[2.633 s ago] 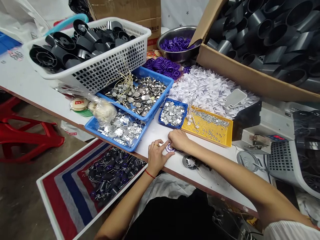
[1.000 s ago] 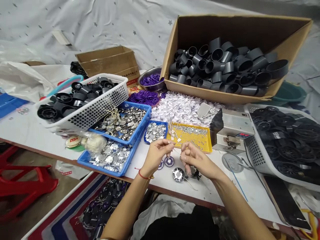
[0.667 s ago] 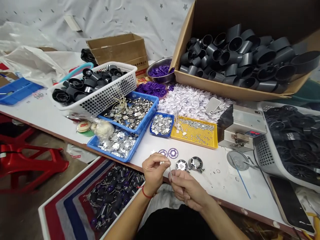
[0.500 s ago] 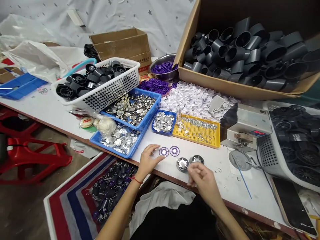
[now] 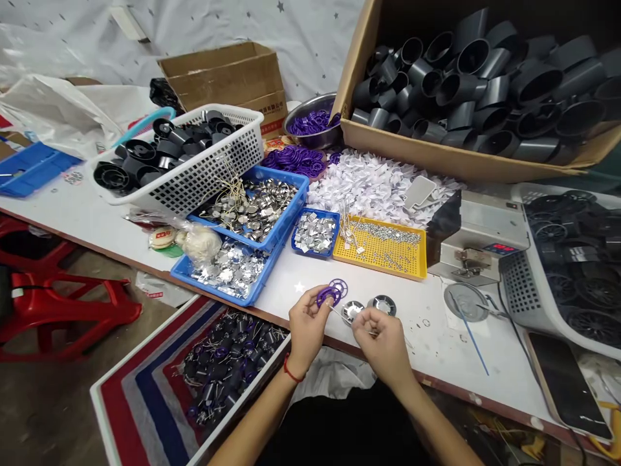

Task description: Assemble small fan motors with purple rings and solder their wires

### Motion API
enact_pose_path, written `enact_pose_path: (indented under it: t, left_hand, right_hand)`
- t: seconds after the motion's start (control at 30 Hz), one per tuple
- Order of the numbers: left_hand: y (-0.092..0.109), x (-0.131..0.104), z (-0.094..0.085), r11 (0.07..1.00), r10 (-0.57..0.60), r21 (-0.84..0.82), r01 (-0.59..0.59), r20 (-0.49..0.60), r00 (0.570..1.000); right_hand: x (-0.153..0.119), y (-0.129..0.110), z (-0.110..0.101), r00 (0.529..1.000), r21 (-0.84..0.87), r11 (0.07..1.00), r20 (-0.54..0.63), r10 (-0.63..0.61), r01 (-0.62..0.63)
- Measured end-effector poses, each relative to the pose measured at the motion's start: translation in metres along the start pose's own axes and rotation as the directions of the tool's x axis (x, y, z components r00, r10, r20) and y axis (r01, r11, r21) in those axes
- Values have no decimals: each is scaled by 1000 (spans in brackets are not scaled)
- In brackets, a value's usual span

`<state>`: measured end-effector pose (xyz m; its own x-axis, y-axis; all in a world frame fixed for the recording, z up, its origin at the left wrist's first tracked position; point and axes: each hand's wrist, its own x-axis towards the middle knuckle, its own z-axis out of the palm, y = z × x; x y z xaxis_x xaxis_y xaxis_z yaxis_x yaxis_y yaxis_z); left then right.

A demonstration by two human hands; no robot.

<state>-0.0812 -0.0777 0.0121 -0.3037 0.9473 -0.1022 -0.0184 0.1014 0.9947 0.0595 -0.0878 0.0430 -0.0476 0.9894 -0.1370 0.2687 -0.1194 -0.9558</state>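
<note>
My left hand (image 5: pixel 308 327) pinches a purple spoked ring (image 5: pixel 322 294) between thumb and fingers, lifted off the table. Just behind it a second purple ring (image 5: pixel 343 286) lies flat. My right hand (image 5: pixel 384 343) is closed, fingertips together, on a thin pale cord (image 5: pixel 336 311) that stretches toward the held ring; whether it passes through the ring I cannot tell. Beyond the right fingers sit two dark round parts, a nearer one (image 5: pixel 351 309) with a silvery top, partly covered by the hand, and a farther one (image 5: pixel 385 303). A small white star (image 5: pixel 299 287) rests left of the rings.
Blue trays (image 5: pixel 252 299) of metal pieces and a yellow tray (image 5: pixel 339 254) of tiny parts stand behind my hands. White paper pieces (image 5: pixel 369 181) are heaped farther back. On the right are a metal machine (image 5: pixel 478 226), a phone (image 5: pixel 567 382) and a white basket (image 5: pixel 521 291).
My left hand has moved right and picked up a purple ring from the table, where a white star now shows. My right hand has shifted slightly left, bringing the cord to the ring.
</note>
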Motion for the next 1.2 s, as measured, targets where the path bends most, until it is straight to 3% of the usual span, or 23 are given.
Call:
enact_pose_path:
  t: [0.17, 0.37, 0.5, 0.63, 0.73, 0.8, 0.87, 0.93, 1.03, 1.07, 1.13, 1.2]
  left_hand:
    - [9, -3, 4, 1000, 25, 6, -25, 52, 998]
    - [4, -4, 6, 998, -39, -41, 41, 54, 998]
    - [5, -4, 5, 997, -68, -39, 71, 74, 995]
    - [7, -3, 4, 999, -46, 22, 44, 82, 996]
    - [5, -4, 3, 998, -34, 55, 29, 90, 995]
    - [4, -6, 3, 996, -20, 86, 10, 111, 994]
    - [4, -8, 5, 993, 11, 113, -30, 162, 987]
    - [5, -10, 8, 990, 51, 120, -78, 208, 977]
    - [7, -9, 11, 988, 84, 107, -109, 214, 973]
    - [8, -8, 11, 988, 89, 108, -112, 201, 976]
    - [10, -4, 10, 985, 102, 121, -124, 175, 979]
    - [12, 0, 8, 978, 122, 148, -145, 153, 981]
  right_hand:
    - [8, -2, -7, 989, 193, 971, -17, 145, -139]
    - [7, 3, -11, 988, 106, 990, -114, 100, -88]
    - [8, 6, -11, 993, -145, 987, -83, -87, 74]
    - [6, 7, -13, 917, -524, 805, -104, -385, 278]
    - [4, 7, -16, 879, -666, 685, -91, -468, 295]
    - [3, 6, -16, 882, -682, 669, -76, -465, 294]
    - [4, 5, -12, 900, -638, 713, -69, -430, 291]
    - [8, 3, -8, 936, -517, 815, -69, -344, 261]
    - [14, 2, -6, 999, -56, 997, 12, -46, 47]
    - [15, 2, -8, 992, 142, 987, 109, 60, -75]
    - [15, 3, -14, 923, 421, 846, 335, 191, -328]
    - [10, 6, -21, 839, 492, 714, 483, 252, -498]
